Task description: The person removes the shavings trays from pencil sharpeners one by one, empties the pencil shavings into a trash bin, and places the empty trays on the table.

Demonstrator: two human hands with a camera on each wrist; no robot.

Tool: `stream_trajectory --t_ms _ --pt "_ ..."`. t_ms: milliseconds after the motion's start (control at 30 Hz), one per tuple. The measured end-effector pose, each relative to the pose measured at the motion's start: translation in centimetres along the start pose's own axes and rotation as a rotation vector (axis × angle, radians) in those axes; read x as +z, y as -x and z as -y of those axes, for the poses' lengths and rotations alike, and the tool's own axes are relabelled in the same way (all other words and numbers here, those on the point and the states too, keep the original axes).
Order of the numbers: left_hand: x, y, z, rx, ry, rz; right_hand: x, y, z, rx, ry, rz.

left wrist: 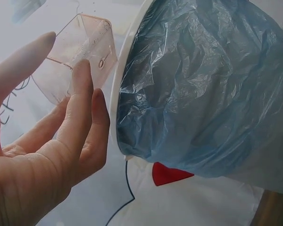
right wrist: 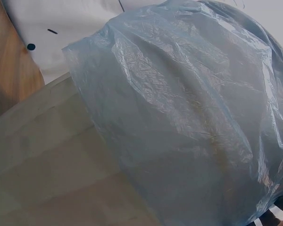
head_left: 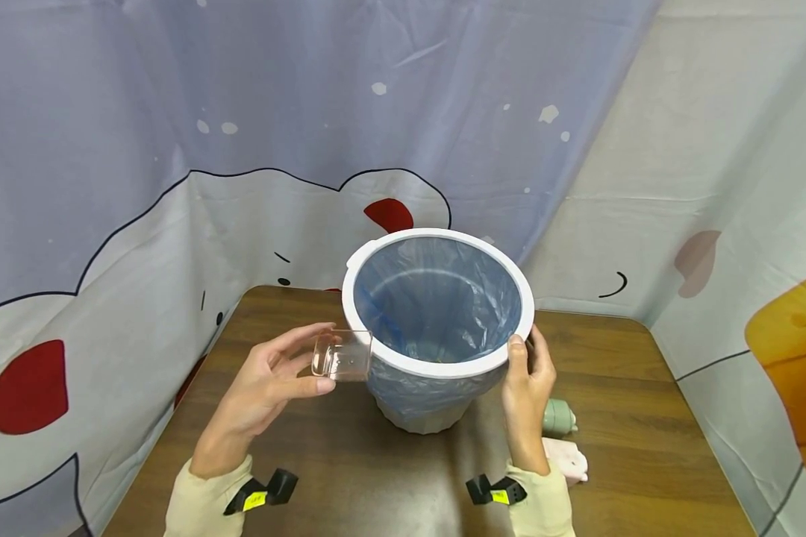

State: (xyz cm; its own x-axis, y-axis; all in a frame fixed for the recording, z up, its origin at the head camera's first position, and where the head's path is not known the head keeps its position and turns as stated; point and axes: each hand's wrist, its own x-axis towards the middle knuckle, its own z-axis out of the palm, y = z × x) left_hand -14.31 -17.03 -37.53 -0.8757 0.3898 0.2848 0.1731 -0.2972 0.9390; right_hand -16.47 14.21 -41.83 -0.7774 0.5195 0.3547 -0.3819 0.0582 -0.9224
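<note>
A waste bin (head_left: 413, 421) with a white rim (head_left: 443, 369) stands in the middle of the table, lined with a translucent blue bag (left wrist: 193, 94) folded over its edge. My left hand (head_left: 262, 384) holds a small clear, pinkish plastic box (head_left: 349, 364) between thumb and fingers, right at the rim's left front. That box (left wrist: 96, 44) appears see-through in the left wrist view. On the opposite side, my right hand (head_left: 527, 388) grips the rim, thumb on top and fingers outside. The right wrist view is filled by the bag (right wrist: 170, 122) and the bin's pale ribbed wall (right wrist: 52, 165).
Beside my right forearm lie a green cylindrical item (head_left: 560, 418) and a pale pink item (head_left: 568, 459), both partly hidden by the arm. The brown wooden table (head_left: 631, 418) is bordered by a printed curtain (head_left: 275, 89) at the back and sides.
</note>
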Motion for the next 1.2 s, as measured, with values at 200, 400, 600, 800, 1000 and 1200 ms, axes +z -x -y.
stream_trajectory --t_ms 200,400,600,800,1000,1200 --pt "-0.2 0.2 0.2 -0.008 -0.018 0.003 0.0 0.0 0.0 0.003 -0.012 0.005" --pt "-0.4 0.6 0.5 -0.028 -0.006 0.018 0.0 0.0 0.0 -0.016 -0.015 0.008" --pt "-0.5 0.8 0.8 -0.038 -0.017 0.037 -0.1 0.1 0.1 -0.009 -0.002 0.011" --pt "-0.6 1.0 1.7 -0.036 -0.04 0.06 -0.1 0.1 0.0 -0.016 0.006 0.011" --pt "-0.4 1.2 2.5 -0.052 -0.041 0.059 -0.1 0.0 -0.1 -0.029 -0.004 0.013" --pt "-0.3 1.3 3.0 -0.049 -0.035 0.069 -0.1 0.0 0.0 -0.02 0.001 0.008"
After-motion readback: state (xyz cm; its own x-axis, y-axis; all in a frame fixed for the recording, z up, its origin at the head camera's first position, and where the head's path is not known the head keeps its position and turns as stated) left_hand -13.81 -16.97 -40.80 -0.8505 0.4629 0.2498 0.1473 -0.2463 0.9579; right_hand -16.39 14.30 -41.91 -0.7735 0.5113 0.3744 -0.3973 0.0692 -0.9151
